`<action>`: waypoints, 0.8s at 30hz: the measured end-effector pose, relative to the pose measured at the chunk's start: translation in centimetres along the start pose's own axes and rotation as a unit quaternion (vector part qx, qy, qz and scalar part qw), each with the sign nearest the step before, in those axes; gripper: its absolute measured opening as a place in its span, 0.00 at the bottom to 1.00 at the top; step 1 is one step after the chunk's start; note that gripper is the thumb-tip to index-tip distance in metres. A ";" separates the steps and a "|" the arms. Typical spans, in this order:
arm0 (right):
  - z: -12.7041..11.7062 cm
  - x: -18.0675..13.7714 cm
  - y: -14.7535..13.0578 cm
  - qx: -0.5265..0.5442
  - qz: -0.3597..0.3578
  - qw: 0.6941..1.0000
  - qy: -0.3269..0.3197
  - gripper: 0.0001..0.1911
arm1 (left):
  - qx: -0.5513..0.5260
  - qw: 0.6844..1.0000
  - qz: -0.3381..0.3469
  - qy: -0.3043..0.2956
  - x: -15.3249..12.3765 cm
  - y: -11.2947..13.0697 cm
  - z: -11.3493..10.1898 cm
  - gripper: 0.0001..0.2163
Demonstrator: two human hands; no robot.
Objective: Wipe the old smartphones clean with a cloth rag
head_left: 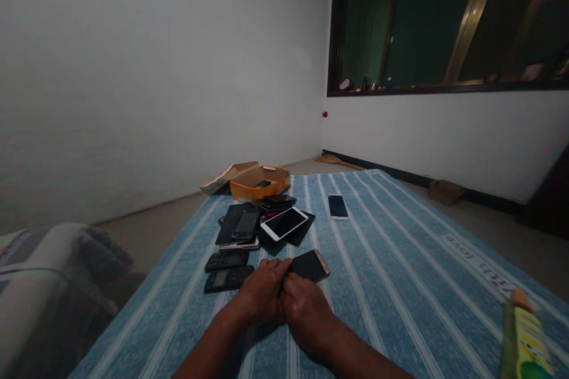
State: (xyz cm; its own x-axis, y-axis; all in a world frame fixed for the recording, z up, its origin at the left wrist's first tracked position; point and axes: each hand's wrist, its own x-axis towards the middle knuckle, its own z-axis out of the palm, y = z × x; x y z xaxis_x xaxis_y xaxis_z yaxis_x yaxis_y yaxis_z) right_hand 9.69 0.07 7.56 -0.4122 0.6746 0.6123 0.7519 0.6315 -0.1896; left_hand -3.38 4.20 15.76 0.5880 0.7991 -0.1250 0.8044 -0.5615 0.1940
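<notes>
My left hand [262, 293] and my right hand [306, 311] lie close together on a blue striped sheet [400, 272], both closed around the near end of a dark smartphone with a gold edge [311, 265]. The phone lies flat and points away to the right. Just left of my hands lie two small black keypad phones [227, 269]. Beyond them is a heap of several phones and tablets [262, 222], among them a white-framed smartphone [284, 223]. One more smartphone [338, 206] lies alone farther back.
An open orange cardboard box [260, 182] with a phone inside stands at the sheet's far left corner. A yellow-green bottle [524, 337] stands at the right edge. A folded blanket [48, 284] sits at left. White walls and a dark window [444, 18] are behind.
</notes>
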 end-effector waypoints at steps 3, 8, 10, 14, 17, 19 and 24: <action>-1.3 -0.3 0.7 -0.024 0.041 0.998 -0.047 0.12 | -0.009 1.000 -0.011 -0.007 0.0 0.0 0.0 0.43; -5.1 -0.9 3.3 -0.078 0.135 0.979 -0.135 0.11 | -0.045 0.998 -0.025 -0.028 -0.3 0.2 -0.6 0.47; -6.0 -1.1 4.2 -0.090 0.152 0.974 -0.138 0.12 | -0.051 0.998 -0.025 -0.027 -0.3 0.3 -0.8 0.46; -5.3 -1.3 4.2 -0.098 0.117 0.982 -0.110 0.11 | -0.052 0.998 -0.027 -0.028 -0.3 0.4 -0.7 0.45; -3.1 -1.2 2.9 -0.093 0.058 0.991 -0.074 0.09 | -0.035 0.999 -0.018 -0.025 -0.3 0.3 -0.4 0.44; -1.5 -0.9 1.8 -0.071 0.017 0.997 -0.028 0.08 | -0.021 1.000 -0.006 -0.018 -0.3 0.2 -0.1 0.43; 0.5 -0.3 0.1 0.003 -0.032 0.999 0.015 0.11 | -0.010 1.000 0.012 -0.003 -0.2 0.1 0.0 0.37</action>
State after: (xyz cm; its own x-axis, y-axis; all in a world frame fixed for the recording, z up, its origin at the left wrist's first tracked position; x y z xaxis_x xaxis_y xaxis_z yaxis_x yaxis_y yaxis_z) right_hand 9.66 0.11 6.99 -0.4441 0.6205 0.6463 0.7205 0.6761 -0.1541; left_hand -3.43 3.99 15.84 0.6073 0.7844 -0.1259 0.7886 -0.5759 0.2156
